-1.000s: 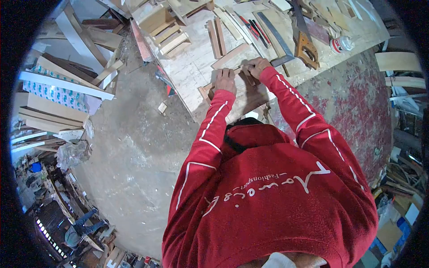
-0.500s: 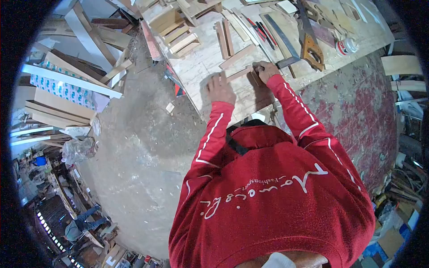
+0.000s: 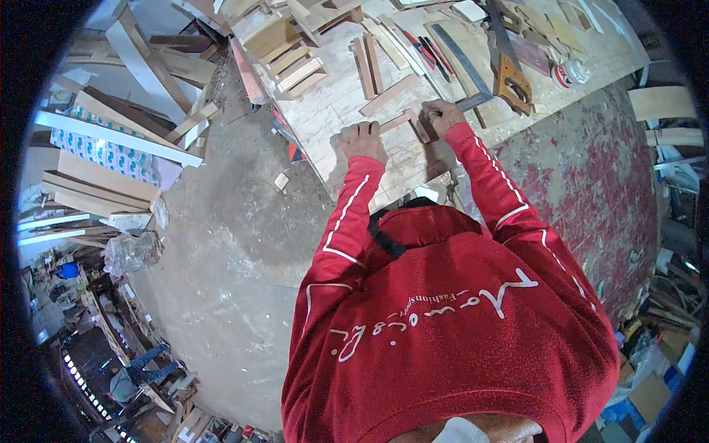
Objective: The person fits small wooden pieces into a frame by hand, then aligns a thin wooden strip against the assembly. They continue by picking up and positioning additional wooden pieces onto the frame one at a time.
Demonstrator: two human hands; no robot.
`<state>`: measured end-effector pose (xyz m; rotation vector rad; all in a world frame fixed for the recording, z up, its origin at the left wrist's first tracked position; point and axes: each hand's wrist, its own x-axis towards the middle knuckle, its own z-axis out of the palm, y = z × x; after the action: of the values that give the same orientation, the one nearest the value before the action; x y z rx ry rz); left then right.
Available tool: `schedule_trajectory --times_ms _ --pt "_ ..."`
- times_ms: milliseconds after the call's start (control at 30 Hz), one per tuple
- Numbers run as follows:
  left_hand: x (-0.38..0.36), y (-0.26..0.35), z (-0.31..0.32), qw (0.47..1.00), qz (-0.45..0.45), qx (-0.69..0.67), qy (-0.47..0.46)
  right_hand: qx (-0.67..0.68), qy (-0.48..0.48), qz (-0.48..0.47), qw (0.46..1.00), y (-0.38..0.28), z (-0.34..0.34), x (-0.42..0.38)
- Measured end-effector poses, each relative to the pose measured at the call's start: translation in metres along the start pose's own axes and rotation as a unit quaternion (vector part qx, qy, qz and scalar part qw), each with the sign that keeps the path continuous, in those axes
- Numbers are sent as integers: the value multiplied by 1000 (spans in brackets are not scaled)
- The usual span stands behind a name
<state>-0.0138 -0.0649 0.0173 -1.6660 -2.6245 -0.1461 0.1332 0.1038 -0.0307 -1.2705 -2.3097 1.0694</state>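
My left hand rests on the pale worktable, fingers bent and slightly apart, beside the left end of a thin wooden strip. At the strip's right end a short wooden piece meets it at an angle. Just right of that piece is my right hand, its fingers curled together; whatever they hold, if anything, is too small to make out. Another flat strip lies behind, near two parallel wooden pieces.
A handsaw, a metal square, red and black pens and a white-lidded jar lie at the right. Slatted wooden parts stand back left. Stacked boards lean farther left. Another person is at lower left.
My right hand has come away from the short wooden piece, moving slightly up and right. My left hand's fingers are more bent, and the hand has shifted slightly left.
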Motion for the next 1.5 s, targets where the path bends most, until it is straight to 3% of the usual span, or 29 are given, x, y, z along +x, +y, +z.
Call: schedule_trajectory --times_ms 233,533,667,967,1067,1200,1267,1300,1500 --pt "4 -4 10 999 28 -5 14 -9 21 -50 998 -4 -3 -16" --pt "2 -2 10 1000 19 -10 7 56 -16 5 998 -10 8 -22" --pt "1 -4 9 1000 27 -9 1 17 -8 -23 1000 -15 6 -25" --pt "-6 -13 12 1000 22 -6 19 71 -19 -37 997 -25 7 -33" --pt "-8 -17 11 1000 17 1 24 39 -31 -42 998 -30 8 -29" --pt "-10 -21 12 1000 6 -17 24 -15 28 -64 997 -26 12 0" --pt "-10 -20 13 999 -2 -38 26 -137 106 -171 970 -29 8 14" --pt "-10 -19 9 1000 -5 -14 10 -148 53 -155 975 -54 -6 11" --pt "-10 -17 12 1000 -17 -16 10 -273 -13 -179 945 -55 -2 54"
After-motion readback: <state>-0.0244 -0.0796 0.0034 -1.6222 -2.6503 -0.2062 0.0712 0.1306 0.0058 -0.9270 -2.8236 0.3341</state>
